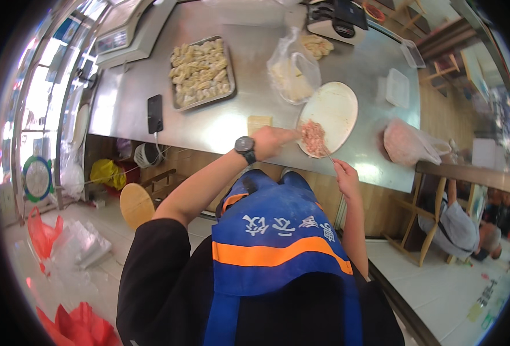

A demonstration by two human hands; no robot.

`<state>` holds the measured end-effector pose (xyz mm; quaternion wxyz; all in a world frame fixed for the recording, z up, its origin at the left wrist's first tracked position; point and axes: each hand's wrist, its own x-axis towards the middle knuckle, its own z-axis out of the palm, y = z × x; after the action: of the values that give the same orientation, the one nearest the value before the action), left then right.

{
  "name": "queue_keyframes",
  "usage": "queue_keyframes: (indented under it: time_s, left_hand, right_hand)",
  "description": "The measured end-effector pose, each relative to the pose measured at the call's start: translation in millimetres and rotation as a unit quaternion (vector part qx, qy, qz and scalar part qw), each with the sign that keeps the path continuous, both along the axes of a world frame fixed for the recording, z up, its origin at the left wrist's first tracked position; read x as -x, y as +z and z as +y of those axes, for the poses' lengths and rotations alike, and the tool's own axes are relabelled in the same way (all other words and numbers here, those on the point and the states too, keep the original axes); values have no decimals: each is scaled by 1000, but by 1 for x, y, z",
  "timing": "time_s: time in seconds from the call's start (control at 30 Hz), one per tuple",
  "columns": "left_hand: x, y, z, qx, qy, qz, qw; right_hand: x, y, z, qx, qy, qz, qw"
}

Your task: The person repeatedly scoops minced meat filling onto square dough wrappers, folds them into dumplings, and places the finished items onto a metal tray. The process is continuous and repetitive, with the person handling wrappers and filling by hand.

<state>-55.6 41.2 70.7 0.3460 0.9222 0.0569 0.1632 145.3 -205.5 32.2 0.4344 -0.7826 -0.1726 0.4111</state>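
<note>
My right hand (346,176) grips the thin metal handle of a utensil (328,155). Its far end is in pink minced meat (313,136), heaped along the near left side of an oval white plate (337,104). My left hand (274,142), below a dark wristwatch, reaches across to the plate's left rim, index finger extended. Whether it pinches anything there is hard to see. Just beyond that hand lies a pale yellow stack of what look like dough wrappers (259,124). A clear plastic bag (294,78) holding more pale, flat pieces rests against the plate's far side.
On the metal table (125,116) are a tray of dumplings (201,71), a phone (154,113) with a cable, a scale (121,34), a yellowish cloth (317,46), a plastic container (398,88) and a bag of pinkish contents (406,140). A wooden stool (137,206) stands left; a person (454,225) sits right.
</note>
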Motion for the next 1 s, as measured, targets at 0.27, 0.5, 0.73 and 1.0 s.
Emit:
queue_keyframes:
  time_s: [0.27,0.5,0.73,1.0]
  left_hand:
    - [-3,-5,1,32,-6,57,998]
    - [11,-86,-26,688,284,23,667]
    - [-6,-185,-55,695,402,15,596]
    - [-70,-177,-82,622,495,56,604]
  right_hand:
    - [-2,-19,-13,-9,28,-39,999]
    - [7,-11,16,-15,84,-122,989]
    - [24,-4,47,128,107,-239,957]
    - [13,-39,42,79,138,-192,968]
